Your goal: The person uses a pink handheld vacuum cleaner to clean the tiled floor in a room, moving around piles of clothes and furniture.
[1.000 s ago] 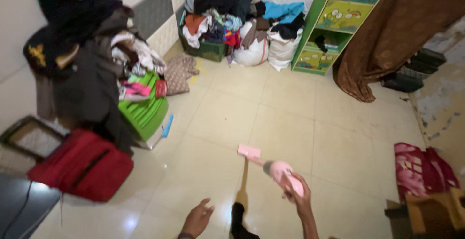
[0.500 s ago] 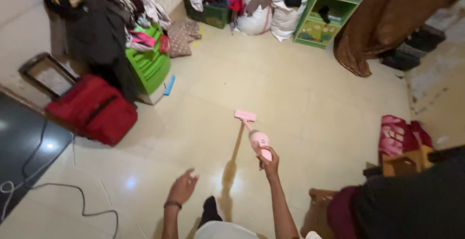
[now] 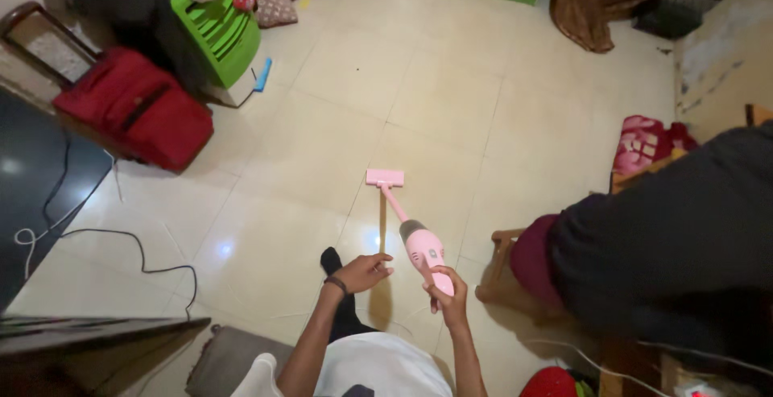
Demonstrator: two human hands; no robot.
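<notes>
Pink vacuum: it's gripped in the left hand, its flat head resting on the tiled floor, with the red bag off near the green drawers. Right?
Not quite. The head view shows the pink vacuum gripped in the right hand; the left hand is empty beside it. Its flat head does rest on the tiled floor, and the red bag sits near the green drawers.

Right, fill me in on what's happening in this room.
A person stands on a cream tiled floor, holding a pink handheld vacuum in the right hand. Its flat pink head rests on the tiles ahead. The left hand is open, close beside the vacuum's body, holding nothing. A red suitcase and a green plastic crate sit at the left. A dark garment lies over a wooden stool at the right.
</notes>
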